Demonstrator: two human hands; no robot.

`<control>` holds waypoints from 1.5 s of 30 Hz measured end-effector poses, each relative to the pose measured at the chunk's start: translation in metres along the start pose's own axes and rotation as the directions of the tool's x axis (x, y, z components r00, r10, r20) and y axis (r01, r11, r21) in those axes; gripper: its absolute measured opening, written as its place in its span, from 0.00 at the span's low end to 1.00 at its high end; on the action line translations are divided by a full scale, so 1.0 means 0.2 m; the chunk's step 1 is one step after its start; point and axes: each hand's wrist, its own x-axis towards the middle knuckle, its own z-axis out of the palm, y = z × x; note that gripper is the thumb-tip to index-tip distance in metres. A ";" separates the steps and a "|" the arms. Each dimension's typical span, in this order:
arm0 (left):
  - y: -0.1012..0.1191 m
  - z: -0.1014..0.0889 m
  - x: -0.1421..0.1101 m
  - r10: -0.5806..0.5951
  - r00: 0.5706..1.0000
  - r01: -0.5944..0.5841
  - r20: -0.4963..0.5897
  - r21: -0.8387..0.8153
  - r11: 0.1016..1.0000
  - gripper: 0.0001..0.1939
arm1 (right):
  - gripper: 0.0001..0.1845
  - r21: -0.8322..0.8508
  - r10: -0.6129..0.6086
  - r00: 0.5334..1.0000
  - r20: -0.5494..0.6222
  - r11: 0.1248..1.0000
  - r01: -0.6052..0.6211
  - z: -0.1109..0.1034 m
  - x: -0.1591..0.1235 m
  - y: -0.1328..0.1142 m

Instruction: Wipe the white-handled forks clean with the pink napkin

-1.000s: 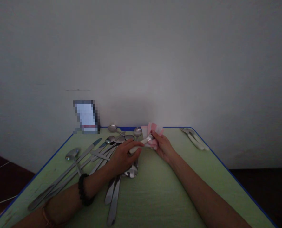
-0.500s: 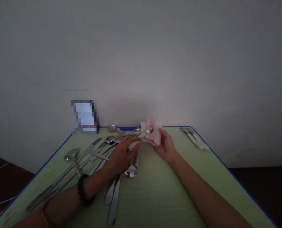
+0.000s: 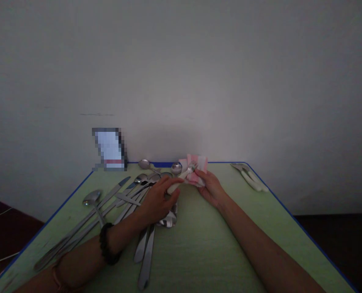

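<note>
My left hand (image 3: 161, 197) is closed around the pale handle of a fork (image 3: 184, 174), whose metal head points away to the upper right. My right hand (image 3: 210, 187) pinches a pink and white striped cloth (image 3: 200, 163), which lies behind and under the fork's tines. Its thumb rests by the fork head. Below and left of my left hand lies a loose heap of metal cutlery, with a large spoon bowl (image 3: 168, 219) partly hidden under the hand and several handles (image 3: 146, 260) sticking out towards me.
Two pale-handled utensils (image 3: 251, 179) lie at the green table's (image 3: 199, 252) right edge. A ladle-like spoon (image 3: 93, 197) and long-handled cutlery spread over the left side. Spoons (image 3: 144, 164) lie near the back edge. A blurred-out screen (image 3: 110, 148) stands at the back left, against the wall.
My right thumb has come over the cloth's front, closer to the fork head, and the cloth is folded differently around the tines. My left hand has barely moved.
</note>
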 end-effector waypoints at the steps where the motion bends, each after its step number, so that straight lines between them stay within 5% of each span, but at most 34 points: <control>1: 0.00 0.00 0.00 -0.005 1.000 0.005 0.000 0.003 1.000 0.14 | 0.09 -0.002 -0.001 1.000 0.005 1.000 0.001 0.00 0.00 0.00; 28: 0.02 -0.02 0.01 -0.125 0.990 0.130 0.070 -0.083 0.988 0.23 | 0.08 -0.003 -0.023 0.997 -0.076 1.000 0.023 -0.01 0.03 0.02; 37: 0.03 0.00 0.01 -0.183 0.975 0.135 -0.125 -0.322 0.937 0.16 | 0.11 -0.027 -0.021 1.000 0.014 0.999 0.021 -0.01 0.01 0.01; 45: 0.02 -0.01 0.02 -0.204 0.977 0.209 0.057 -0.093 0.974 0.21 | 0.11 0.090 0.060 0.996 0.062 0.994 -0.066 0.01 -0.01 -0.02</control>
